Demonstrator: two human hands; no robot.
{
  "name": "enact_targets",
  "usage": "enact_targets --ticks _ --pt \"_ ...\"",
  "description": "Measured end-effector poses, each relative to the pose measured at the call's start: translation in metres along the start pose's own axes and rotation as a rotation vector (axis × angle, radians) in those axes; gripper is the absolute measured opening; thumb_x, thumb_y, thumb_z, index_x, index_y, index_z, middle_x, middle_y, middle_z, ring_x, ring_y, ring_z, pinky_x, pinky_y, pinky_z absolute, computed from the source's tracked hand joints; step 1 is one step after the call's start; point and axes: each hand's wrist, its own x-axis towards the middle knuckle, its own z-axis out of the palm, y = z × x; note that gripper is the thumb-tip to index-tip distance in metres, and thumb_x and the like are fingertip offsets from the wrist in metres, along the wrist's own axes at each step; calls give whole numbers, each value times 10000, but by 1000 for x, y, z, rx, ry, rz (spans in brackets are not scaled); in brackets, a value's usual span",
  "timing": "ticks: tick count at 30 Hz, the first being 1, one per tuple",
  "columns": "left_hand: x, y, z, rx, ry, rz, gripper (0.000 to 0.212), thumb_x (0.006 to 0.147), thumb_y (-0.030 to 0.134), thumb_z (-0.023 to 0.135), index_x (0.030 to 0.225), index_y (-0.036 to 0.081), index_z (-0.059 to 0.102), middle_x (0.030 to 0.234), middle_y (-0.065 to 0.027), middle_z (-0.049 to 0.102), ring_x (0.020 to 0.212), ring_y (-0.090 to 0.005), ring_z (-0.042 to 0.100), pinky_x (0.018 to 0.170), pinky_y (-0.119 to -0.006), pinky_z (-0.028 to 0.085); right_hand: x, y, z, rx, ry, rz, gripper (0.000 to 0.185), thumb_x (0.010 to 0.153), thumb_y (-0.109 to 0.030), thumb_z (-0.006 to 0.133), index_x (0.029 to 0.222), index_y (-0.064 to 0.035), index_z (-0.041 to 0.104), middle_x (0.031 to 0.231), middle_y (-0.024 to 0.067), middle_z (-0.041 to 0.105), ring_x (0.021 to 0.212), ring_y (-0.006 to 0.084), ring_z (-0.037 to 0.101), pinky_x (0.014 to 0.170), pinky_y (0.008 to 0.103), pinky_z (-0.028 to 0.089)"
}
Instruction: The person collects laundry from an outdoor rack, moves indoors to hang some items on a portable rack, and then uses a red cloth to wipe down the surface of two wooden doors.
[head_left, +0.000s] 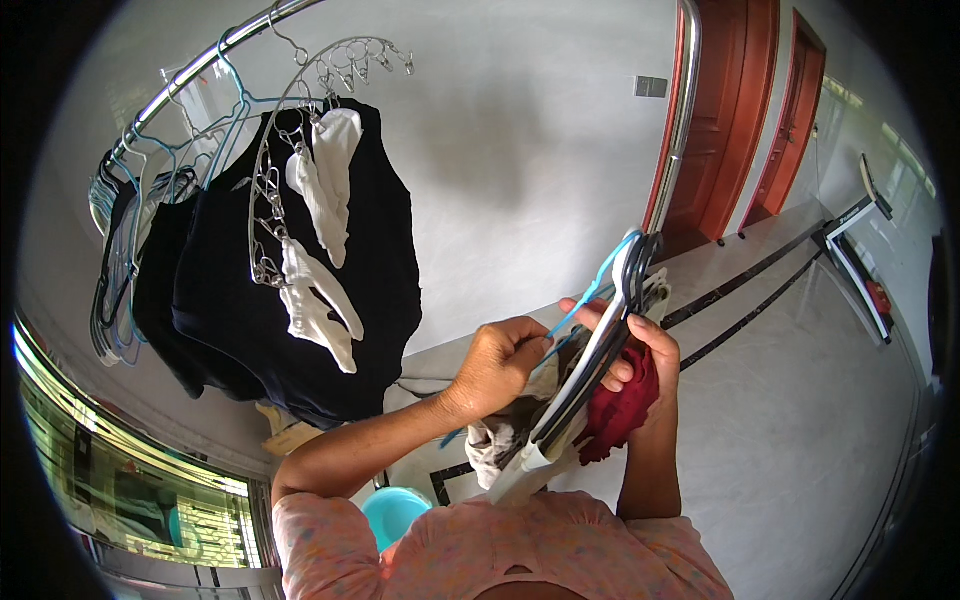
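My left hand (499, 367) pinches the wire of a blue clothes hanger (590, 291) between thumb and fingers. My right hand (651, 352) grips a bundle of hangers near their hooks, among them a white hanger (581, 371) and black hangers (636, 274). Dark red fabric (621, 401) hangs from the bundle under my right hand. White and grey clothing (491, 444) hangs lower down beside it, partly hidden by my left forearm and the hangers.
On the left, a metal rail (199, 69) carries black garments (300, 300), empty hangers (112, 285) and a clip rack (259, 172) with white socks (321, 292). A turquoise basin (395, 516) stands below. A metal post (682, 112), red doors (724, 127) and a treadmill (859, 262) are at right.
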Motion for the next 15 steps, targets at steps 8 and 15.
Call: enact_targets --ticks 8,15 --pt "8 24 -19 109 90 68 122 816 75 546 803 -23 617 571 34 486 520 -22 389 458 -189 317 -18 -21 -21 33 -102 -129 417 838 -185 411 1154 86 431 1132 308 485 417 84 444 394 213 403" --pt "24 63 -52 -57 229 38 120 774 52 554 755 -61 592 529 -8 473 430 -55 379 392 -197 272 -28 -29 -32 -70 -138 -154 482 849 -221 394 1190 117 355 1146 271 498 425 63 431 406 200 407"
